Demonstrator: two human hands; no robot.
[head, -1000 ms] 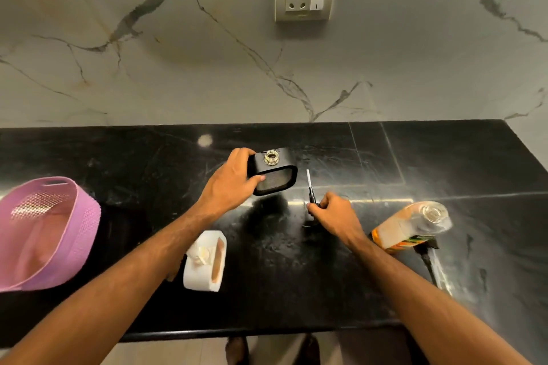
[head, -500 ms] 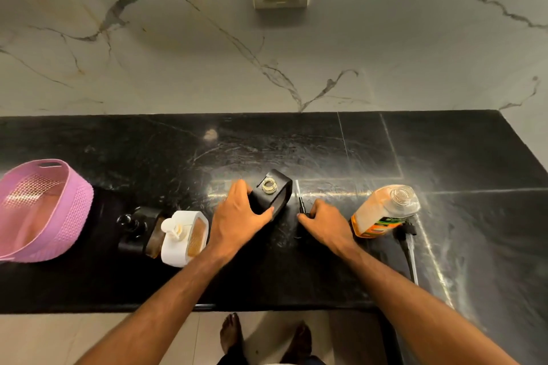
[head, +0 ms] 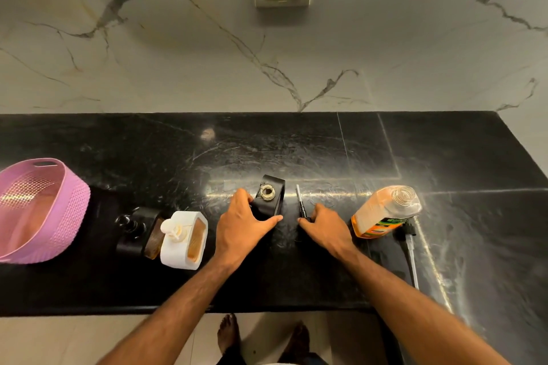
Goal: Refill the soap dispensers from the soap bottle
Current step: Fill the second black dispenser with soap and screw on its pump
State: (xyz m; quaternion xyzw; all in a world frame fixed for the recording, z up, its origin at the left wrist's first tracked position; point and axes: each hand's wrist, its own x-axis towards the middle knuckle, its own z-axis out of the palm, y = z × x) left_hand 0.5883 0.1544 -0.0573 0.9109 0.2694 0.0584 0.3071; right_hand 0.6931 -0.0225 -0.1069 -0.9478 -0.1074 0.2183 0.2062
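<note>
The left hand (head: 241,227), which had held the open black dispenser (head: 271,198) tilted, now gripped it upright, ready for filling, while the right hand (head: 324,227) pinched its removed pump (head: 300,204) beside it.

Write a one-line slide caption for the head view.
Left hand grips an open black dispenser while right hand holds its pump beside the soap bottle.

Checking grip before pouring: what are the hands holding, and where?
Left hand grips the open black dispenser by its sides; right hand holds its pump by the head.
</note>
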